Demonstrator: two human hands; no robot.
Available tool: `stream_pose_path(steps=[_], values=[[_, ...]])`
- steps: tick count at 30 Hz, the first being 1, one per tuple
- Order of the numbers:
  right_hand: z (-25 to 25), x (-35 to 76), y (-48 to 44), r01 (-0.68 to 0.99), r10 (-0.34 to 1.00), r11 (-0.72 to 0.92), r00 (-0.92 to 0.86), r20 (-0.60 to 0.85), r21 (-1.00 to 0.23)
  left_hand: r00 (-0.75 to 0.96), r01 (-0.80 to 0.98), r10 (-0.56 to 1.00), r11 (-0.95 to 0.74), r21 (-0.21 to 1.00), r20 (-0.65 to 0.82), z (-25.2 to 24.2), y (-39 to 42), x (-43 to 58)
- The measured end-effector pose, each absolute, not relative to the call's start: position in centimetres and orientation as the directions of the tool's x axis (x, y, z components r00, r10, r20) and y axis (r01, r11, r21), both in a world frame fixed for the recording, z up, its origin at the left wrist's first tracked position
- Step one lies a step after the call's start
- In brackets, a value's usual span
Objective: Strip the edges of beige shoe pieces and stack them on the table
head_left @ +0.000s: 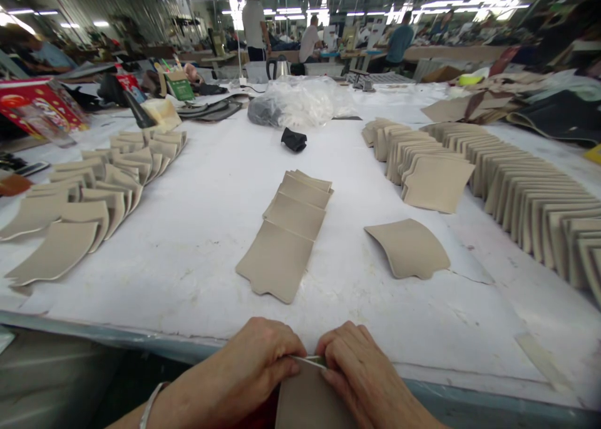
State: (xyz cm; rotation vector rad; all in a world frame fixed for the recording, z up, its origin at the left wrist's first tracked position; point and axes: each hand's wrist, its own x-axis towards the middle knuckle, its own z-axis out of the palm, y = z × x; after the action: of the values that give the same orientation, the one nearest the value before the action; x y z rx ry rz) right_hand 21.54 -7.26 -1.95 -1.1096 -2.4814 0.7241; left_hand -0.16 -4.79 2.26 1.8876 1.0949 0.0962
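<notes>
My left hand and my right hand meet at the table's near edge, both pinched on the top edge of one beige cut piece held below the table front. A short overlapping row of the same beige pieces lies straight ahead on the white table. One single curved piece lies to the right of that row.
Fanned beige pieces cover the left side. Long overlapping rows run along the right. A black scrap and a clear plastic bag sit farther back. People work at distant tables.
</notes>
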Motion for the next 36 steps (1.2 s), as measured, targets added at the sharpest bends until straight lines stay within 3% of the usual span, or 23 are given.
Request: stream_pose_path(steps=[12,20,28,36], values=[[-2.8,21.6,-7.9,0.563,0.775,0.559,-0.616,0.143,-0.609,0.618,0.631,0.708,-0.187,0.752,-0.342,2.3,-5.2,0.1],[-3.4,21.5,-8.1,0.552,0.764,0.594,-0.614,0.196,-0.585,0.591,0.655,0.715,-0.152,0.74,-0.375,2.1,-5.5,0.3],[-3.5,21.3,-8.2,0.586,0.771,0.604,-0.602,0.208,-0.54,0.583,0.663,0.747,-0.211,0.718,-0.319,1.9,-5.5,0.7],[-2.8,21.6,-8.3,0.603,0.767,0.605,-0.616,0.179,-0.52,0.584,0.612,0.756,-0.173,0.771,-0.294,1.0,-5.4,2.0]])
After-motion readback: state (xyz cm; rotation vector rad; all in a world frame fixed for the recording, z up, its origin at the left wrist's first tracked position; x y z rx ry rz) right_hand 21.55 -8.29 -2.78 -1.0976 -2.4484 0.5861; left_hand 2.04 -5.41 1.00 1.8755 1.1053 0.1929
